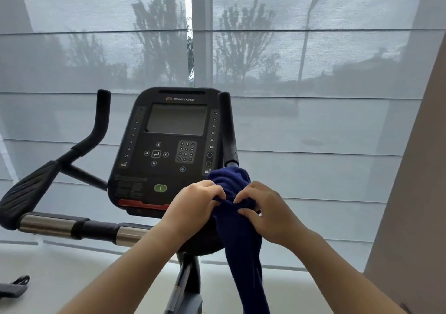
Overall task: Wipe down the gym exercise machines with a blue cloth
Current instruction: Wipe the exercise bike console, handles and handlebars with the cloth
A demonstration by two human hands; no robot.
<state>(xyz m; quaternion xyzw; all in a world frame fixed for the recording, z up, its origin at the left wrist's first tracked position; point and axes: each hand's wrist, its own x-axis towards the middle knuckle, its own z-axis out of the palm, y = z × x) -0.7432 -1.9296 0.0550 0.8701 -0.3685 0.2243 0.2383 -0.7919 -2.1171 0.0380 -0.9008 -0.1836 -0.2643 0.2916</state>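
Note:
A dark blue cloth (241, 239) is bunched at the lower right corner of the exercise bike's black console (169, 149) and hangs down in a long strip. My left hand (193, 205) pinches the cloth's left side, and my right hand (263, 210) grips its right side, with fingertips nearly meeting. The bunched top of the cloth covers the base of the right upright handlebar (228, 128). The console screen is dark, with a keypad and a green button below it.
The left handlebar (94, 130) curves up, and a padded armrest (26, 190) and chrome-and-black crossbar (79, 227) run across the lower left. Shaded windows (313, 72) fill the background. A beige wall (415, 193) stands at the right. The bike's post (185, 282) drops below the console.

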